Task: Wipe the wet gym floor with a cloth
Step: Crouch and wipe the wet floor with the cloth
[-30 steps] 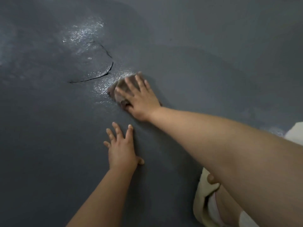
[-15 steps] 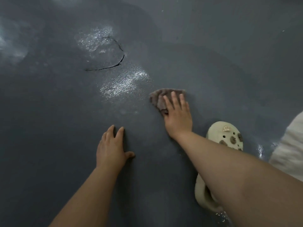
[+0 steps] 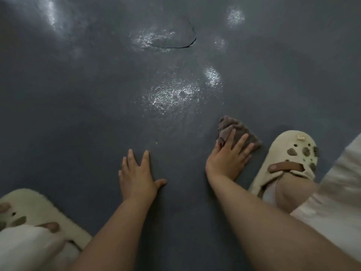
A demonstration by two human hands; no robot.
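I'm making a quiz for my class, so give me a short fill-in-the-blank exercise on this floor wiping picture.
1. The right hand presses a ____ cloth flat against the floor.
2. The left hand rests on the floor and holds ____.
3. The cloth lies just left of the ____ clog.
4. The dark curved crack lies ____ the shiny wet patch from the hands.

Missing words: brown; nothing; right; beyond

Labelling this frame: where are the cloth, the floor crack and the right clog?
cloth [image 3: 235, 128]: head view, bunched top fold.
floor crack [image 3: 180, 47]: head view, dark curved line.
right clog [image 3: 289, 148]: head view, toe upper.
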